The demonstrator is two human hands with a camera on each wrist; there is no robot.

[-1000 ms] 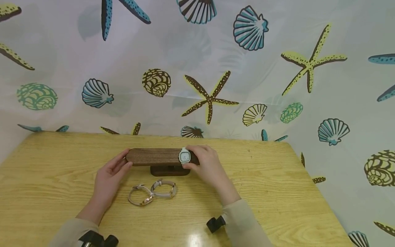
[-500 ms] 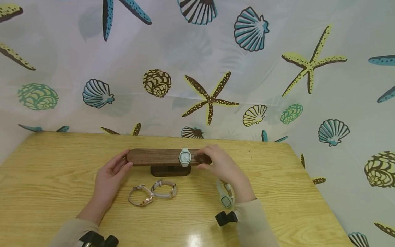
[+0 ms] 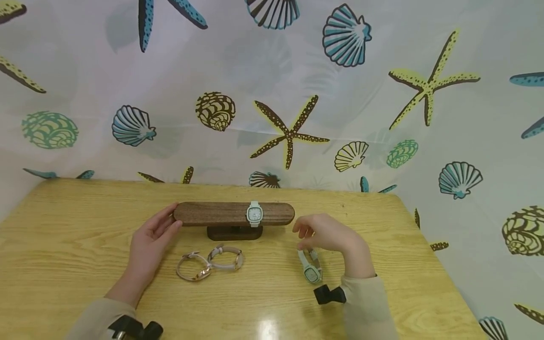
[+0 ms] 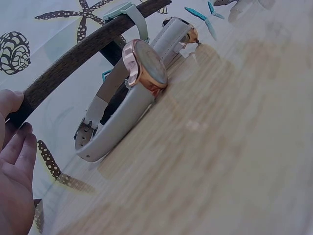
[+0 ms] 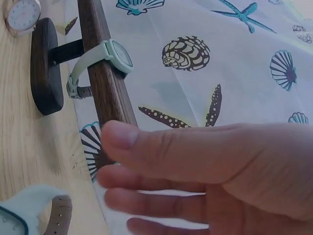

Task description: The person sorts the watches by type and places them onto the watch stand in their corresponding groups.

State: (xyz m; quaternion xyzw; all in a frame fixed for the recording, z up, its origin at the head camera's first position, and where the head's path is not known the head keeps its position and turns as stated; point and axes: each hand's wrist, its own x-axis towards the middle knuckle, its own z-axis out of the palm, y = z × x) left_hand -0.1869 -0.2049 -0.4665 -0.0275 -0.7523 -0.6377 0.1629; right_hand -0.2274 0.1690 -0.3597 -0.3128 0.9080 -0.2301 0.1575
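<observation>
A dark wooden watch display stand [image 3: 208, 215] has a mint-green watch [image 3: 254, 214] strapped around its bar, right of the middle. My left hand [image 3: 150, 245] holds the bar's left end between thumb and fingers; the left wrist view shows the thumb above and fingers below. Off the bar's right end, my right hand [image 3: 329, 233] has relaxed fingers with nothing between them. Just below those fingers lies a second mint-green watch [image 3: 312, 273] on the table, its strap partly covered by the hand. The right wrist view shows part of this watch [image 5: 29, 208] at the lower left.
Two buckled watches with pale straps, one rose-gold-cased [image 3: 194, 267] and one beside it [image 3: 226, 259], stand on edge in front of the display stand. The wooden table [image 3: 403, 293] backs onto a seashell-print cloth [image 3: 182, 71].
My right hand has let go of the watch on the bar, slid right off the bar's end and dropped toward the second mint-green watch. The left hand stays put.
</observation>
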